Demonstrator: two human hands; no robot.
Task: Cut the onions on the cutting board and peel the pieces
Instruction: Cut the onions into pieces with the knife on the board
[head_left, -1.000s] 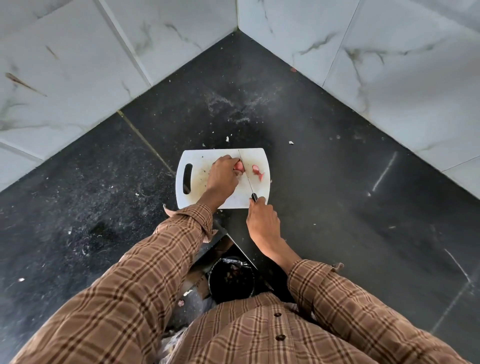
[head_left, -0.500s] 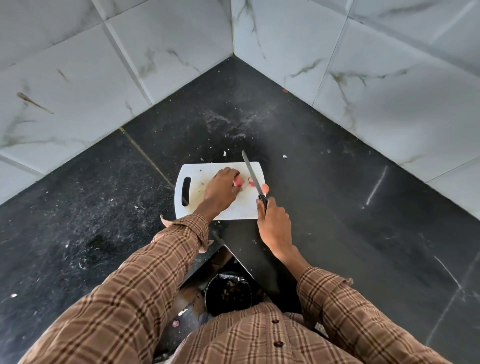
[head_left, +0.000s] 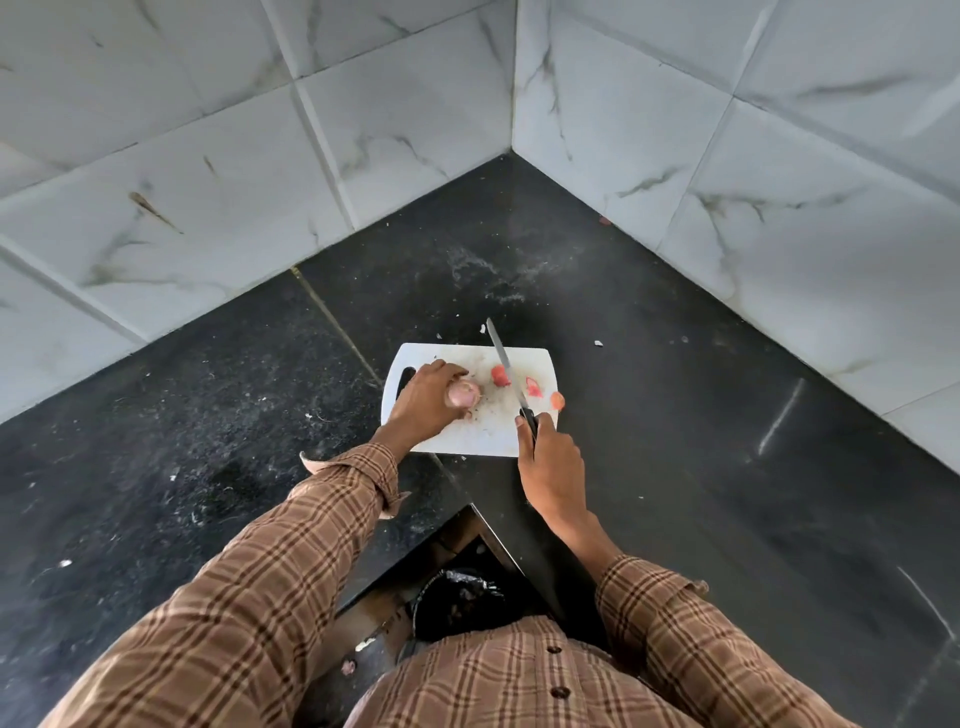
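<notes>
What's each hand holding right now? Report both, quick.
Left hand: closed around a pale, peeled-looking onion piece on the white plastic cutting board.
Right hand: closed on the black-handled steel knife, blade over the board.

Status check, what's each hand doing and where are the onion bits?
Left hand holds onion half on board. Right hand grips knife, blade over board. Three cut pieces beside blade. Nothing blocking.

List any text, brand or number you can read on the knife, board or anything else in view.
None: no readable text anywhere.
Knife: blade shows no legible mark.
Cutting board: plain white, no print.
Wall tiles and counter: only veining and scuffs.
</notes>
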